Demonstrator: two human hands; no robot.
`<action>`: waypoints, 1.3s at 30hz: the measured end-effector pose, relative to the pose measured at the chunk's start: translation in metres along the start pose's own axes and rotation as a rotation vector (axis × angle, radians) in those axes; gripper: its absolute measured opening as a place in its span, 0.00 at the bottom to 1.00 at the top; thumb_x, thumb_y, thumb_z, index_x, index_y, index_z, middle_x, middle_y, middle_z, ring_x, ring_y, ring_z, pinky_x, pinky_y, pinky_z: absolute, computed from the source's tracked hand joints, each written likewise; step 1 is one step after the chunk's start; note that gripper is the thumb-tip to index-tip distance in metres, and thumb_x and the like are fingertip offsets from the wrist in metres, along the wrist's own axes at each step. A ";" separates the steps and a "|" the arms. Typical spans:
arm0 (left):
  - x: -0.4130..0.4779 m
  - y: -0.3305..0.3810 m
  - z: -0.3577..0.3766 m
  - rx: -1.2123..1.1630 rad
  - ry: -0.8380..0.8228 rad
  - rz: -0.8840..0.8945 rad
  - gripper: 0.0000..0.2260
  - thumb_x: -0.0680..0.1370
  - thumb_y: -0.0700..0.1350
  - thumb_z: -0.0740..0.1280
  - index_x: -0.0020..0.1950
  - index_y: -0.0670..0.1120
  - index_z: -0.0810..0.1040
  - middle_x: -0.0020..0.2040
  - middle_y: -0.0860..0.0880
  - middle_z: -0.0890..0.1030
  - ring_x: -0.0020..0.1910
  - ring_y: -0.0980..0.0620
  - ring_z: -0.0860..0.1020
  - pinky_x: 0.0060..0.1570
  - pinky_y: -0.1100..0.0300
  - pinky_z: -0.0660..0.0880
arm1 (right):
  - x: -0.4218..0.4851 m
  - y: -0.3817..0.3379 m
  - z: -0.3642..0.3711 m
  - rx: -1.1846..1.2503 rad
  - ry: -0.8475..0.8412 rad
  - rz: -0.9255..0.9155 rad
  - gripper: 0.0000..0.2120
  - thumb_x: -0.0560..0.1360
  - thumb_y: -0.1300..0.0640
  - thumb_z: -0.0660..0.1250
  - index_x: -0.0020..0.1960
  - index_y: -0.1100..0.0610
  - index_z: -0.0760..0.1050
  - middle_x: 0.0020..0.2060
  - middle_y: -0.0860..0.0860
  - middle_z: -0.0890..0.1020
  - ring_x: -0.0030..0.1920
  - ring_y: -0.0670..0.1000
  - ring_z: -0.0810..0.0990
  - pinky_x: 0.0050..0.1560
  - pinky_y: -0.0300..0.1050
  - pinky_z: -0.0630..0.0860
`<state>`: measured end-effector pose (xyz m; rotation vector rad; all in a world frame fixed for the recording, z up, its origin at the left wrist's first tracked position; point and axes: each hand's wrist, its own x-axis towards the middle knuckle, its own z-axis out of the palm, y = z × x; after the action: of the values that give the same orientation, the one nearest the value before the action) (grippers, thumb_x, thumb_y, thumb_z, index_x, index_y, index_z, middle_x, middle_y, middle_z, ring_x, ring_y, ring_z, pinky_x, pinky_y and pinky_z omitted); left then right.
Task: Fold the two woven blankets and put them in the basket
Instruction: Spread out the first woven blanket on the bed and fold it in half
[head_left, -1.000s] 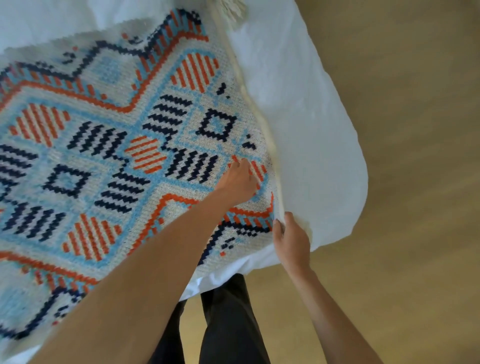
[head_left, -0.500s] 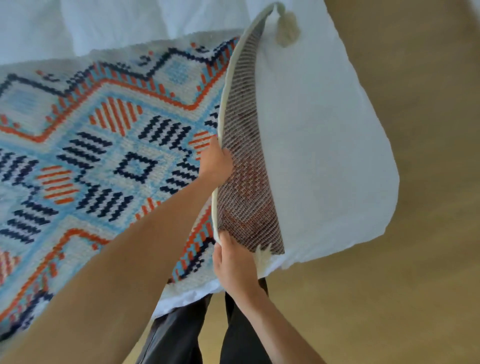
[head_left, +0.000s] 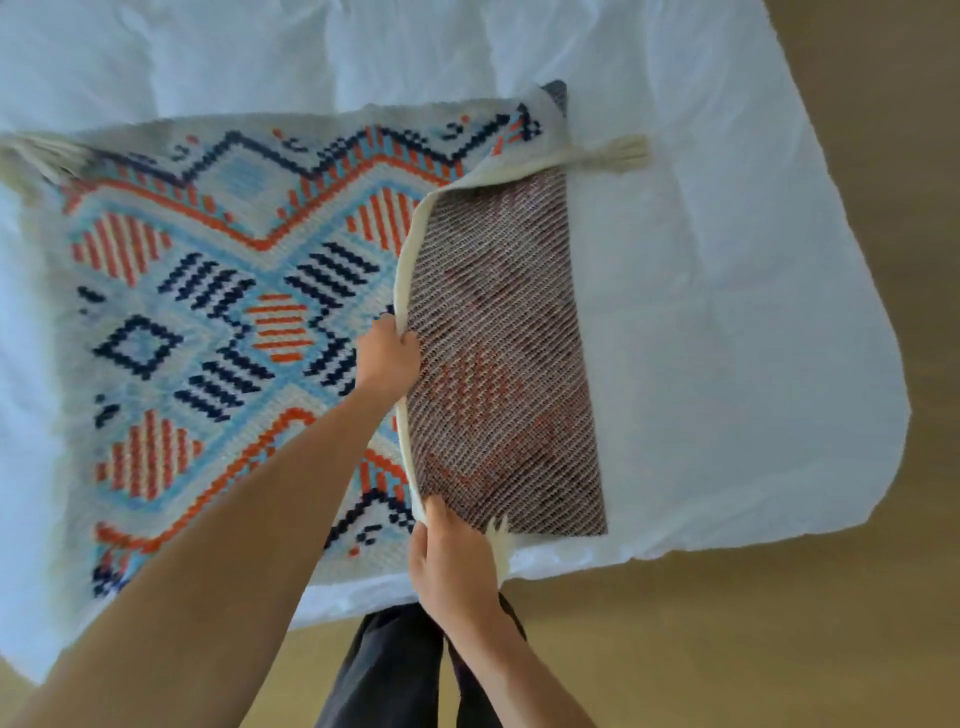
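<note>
A wide white quilted bed cover (head_left: 701, 312) fills most of the view. On it lies the large woven blanket with a light blue, orange and dark navy diamond pattern (head_left: 208, 322), spread flat with the pattern side up. This is the only blanket I can see; the second one and the basket are not in the view.

The right side of the blanket is turned over, so a long flap with a brownish, dull back side (head_left: 498, 338) faces up. I think this is the start of the first fold, with the right edge being carried to the left.

The left hand (head_left: 387, 358) grips the thick cream border in the middle of the lifted edge, its fingers curled around it. The right hand (head_left: 452, 561) pinches the same border at the near corner, with the thumb on top. Its other fingers are hidden under the cloth, so I cannot tell how they lie. Two grips on one edge probably help to hold it straight.

Around the bed is a pale wooden floor (head_left: 779, 623), and the person's dark trousers (head_left: 395, 670) stand against the near side. A small cream tassel (head_left: 618, 153) lies at the far corner. Nothing on the blanket seems to block the fold.
</note>
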<state>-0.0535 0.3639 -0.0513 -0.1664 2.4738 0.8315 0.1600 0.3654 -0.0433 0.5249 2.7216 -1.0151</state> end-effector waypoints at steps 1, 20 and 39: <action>0.000 -0.008 -0.006 -0.005 0.015 -0.011 0.06 0.81 0.40 0.57 0.51 0.39 0.72 0.34 0.47 0.70 0.27 0.52 0.68 0.24 0.60 0.65 | -0.002 -0.002 0.005 -0.003 -0.002 -0.013 0.04 0.71 0.61 0.67 0.43 0.56 0.71 0.29 0.49 0.78 0.27 0.49 0.79 0.23 0.37 0.68; 0.030 -0.196 -0.150 -0.035 -0.004 -0.079 0.08 0.81 0.42 0.57 0.51 0.40 0.73 0.42 0.43 0.74 0.36 0.48 0.72 0.34 0.58 0.67 | -0.016 -0.157 0.154 -0.060 -0.145 -0.013 0.07 0.76 0.58 0.58 0.51 0.60 0.72 0.35 0.56 0.81 0.35 0.58 0.82 0.30 0.47 0.72; 0.067 -0.368 -0.247 -0.104 -0.104 -0.073 0.08 0.82 0.42 0.56 0.47 0.41 0.72 0.39 0.45 0.73 0.38 0.46 0.71 0.35 0.58 0.67 | -0.029 -0.304 0.305 -0.069 -0.232 0.148 0.09 0.79 0.59 0.55 0.56 0.59 0.70 0.42 0.54 0.81 0.43 0.54 0.82 0.37 0.45 0.71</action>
<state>-0.1185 -0.0750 -0.1135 -0.2422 2.3148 0.9154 0.0842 -0.0575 -0.0821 0.5502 2.4646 -0.8824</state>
